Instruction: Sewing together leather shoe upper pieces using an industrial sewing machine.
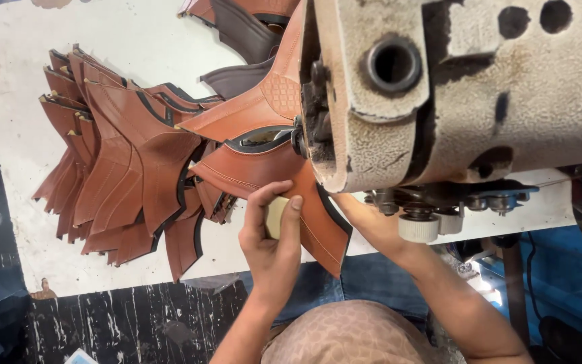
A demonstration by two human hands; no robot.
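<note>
At the frame's upper right the worn grey sewing machine head [453, 87] looms over the tan leather shoe upper [264, 165] at centre, which could skew if the left hand [274, 239], pinching a small pale block [276, 216], slips, while the right hand [365, 219], grip unseen, steadies underneath.

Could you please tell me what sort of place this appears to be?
Most likely a shoe or leather-goods workshop: a worn industrial sewing machine, a stack of cut brown leather pieces on the white worktable, and another piece under the needle.
</note>
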